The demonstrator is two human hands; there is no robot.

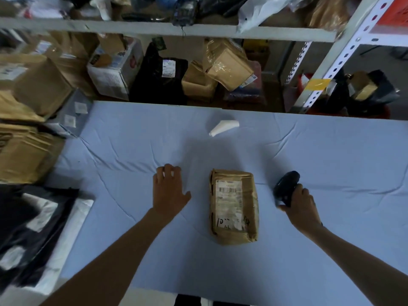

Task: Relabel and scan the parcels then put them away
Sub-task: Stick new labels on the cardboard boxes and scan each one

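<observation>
One brown parcel (234, 206) lies between our hands, well off every edge of the blue table (331, 151); left hand (169, 191) rests loose-fingered; right hand (303, 206) grips the black scanner (284, 186).

Brown parcel (234, 206) with white label, black scanner (286, 187), pale blue cloth (132, 217).

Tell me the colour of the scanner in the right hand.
The scanner is black; the head view shows it best.

No text can be read.
The brown parcel (234, 206) has a white label (229, 202) with a barcode (229, 190) toward 12 o'clock and dark handwriting (228, 224) toward 6 o'clock, both blurred.
</observation>
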